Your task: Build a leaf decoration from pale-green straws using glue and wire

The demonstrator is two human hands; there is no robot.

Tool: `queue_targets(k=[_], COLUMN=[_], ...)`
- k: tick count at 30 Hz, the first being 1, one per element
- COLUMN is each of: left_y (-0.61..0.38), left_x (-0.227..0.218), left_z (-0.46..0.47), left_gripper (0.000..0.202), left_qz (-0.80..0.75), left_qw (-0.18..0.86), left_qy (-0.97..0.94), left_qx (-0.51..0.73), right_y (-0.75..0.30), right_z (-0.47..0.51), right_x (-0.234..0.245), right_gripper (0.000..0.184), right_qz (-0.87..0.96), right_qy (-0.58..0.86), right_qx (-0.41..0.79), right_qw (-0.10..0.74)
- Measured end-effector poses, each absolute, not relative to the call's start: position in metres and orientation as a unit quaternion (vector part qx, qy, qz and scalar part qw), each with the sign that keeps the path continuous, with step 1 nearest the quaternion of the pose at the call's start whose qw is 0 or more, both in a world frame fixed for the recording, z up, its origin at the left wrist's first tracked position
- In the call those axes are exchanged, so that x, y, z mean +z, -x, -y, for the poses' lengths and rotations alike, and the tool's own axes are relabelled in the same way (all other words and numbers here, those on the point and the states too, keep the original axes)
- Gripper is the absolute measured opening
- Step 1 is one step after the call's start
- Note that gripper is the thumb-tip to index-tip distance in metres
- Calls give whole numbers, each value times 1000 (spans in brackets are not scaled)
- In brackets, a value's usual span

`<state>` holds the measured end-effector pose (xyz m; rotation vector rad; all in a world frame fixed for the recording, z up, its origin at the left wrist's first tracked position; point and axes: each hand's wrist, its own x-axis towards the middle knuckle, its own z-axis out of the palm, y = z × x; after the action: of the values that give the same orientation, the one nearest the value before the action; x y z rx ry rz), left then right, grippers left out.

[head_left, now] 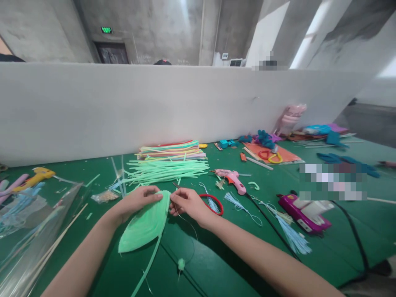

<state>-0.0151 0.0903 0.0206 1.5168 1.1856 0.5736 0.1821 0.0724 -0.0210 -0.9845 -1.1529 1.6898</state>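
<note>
A pale green leaf-shaped piece (145, 225), made of fuzzy strips, lies on the green table (216, 255) with a long stem trailing toward me. My left hand (137, 201) rests on its upper left edge, fingers closed over the rim. My right hand (188, 204) pinches at the leaf's tip, and a thin wire (190, 225) curls down from its fingers. A small green tuft (181, 264) lies below on the table.
A heap of mint green strips (167, 170) and a stack of coloured ones (171, 150) lie behind the hands. Red-handled scissors (213, 203), a pink glue gun (233, 180), a purple glue gun (305, 214) with black cord, and clear plastic bags (34, 222) surround them. A white partition (154, 103) closes the back.
</note>
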Motion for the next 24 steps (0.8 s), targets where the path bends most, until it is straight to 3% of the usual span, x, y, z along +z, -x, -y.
queue_targets(k=[8, 12, 24], left_y=[13, 12, 11], left_x=[-4, -11, -18], left_z=[-48, -35, -36], left_gripper=[33, 30, 26], left_qz=[-522, -522, -526], left_qw=[606, 590, 618], left_qy=[-526, -523, -488], left_qx=[291, 326, 322], right_y=[-176, -174, -170], right_z=[-66, -57, -50], right_x=[-27, -29, -30], right_gripper=[42, 41, 35], right_qz=[465, 471, 464], right_qy=[410, 403, 417], right_qx=[696, 707, 707], right_qw=[363, 340, 334])
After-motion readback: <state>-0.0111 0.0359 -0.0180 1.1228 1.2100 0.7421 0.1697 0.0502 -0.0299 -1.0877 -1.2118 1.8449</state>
